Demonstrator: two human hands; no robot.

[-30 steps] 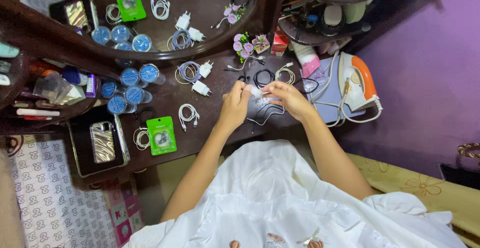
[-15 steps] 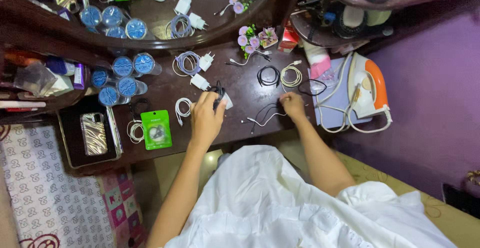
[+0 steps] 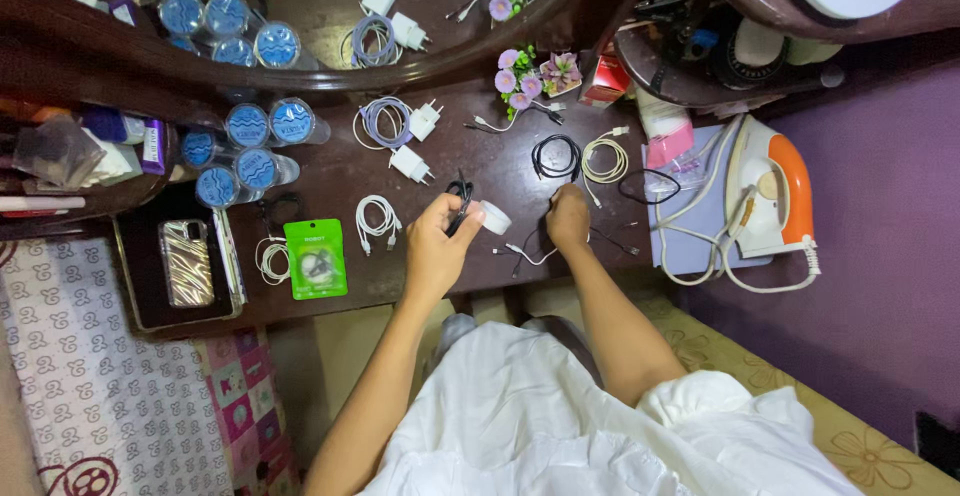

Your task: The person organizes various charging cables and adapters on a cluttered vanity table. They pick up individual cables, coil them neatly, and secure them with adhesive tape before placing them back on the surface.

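Since the earlier frame the left hand (image 3: 437, 243) has drawn back toward the near edge of the dark wooden table (image 3: 340, 181), and the right hand (image 3: 568, 218) has shifted left and now sits just near the coiled black cable (image 3: 555, 156). Pinched in the left hand's fingers is a bundled black cable (image 3: 461, 199), with a small white roll of tape (image 3: 494, 218) touching the thumb tip — the grip is closed around both. The right hand lies palm down on the table, fingers pressed onto a loose black and white cable (image 3: 528, 253); whether it pinches the cable I cannot tell.

Just right of the coiled black cable lies a coiled cream cable (image 3: 603, 159). Left of the left hand sits a coiled white cable (image 3: 377, 221), then a green packet (image 3: 315, 258) and a phone case (image 3: 187, 262) — all well apart from the hands. Two white chargers (image 3: 417, 143) lie farther back, an orange and white iron (image 3: 772, 194) at far right.
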